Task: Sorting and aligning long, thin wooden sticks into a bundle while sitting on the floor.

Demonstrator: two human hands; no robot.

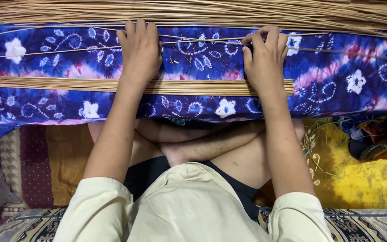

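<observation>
A blue, purple and white tie-dye cloth [202,58] is stretched across in front of me. A flat bundle of thin tan sticks [45,83] lies along it, passing under both my wrists. My left hand [139,49] rests palm down on the cloth, fingers reaching toward a single thin stick [68,48] that runs across it. My right hand [263,58] has its fingers curled, pinching a thin stick [211,41] near the cloth's far edge. A big heap of the same sticks [247,13] lies beyond the cloth.
My crossed legs [202,148] sit under the cloth's near edge. A yellow patterned cloth [359,175] lies to the right, brown and maroon fabric [54,161] to the left, and a patterned mat [368,224] at the bottom.
</observation>
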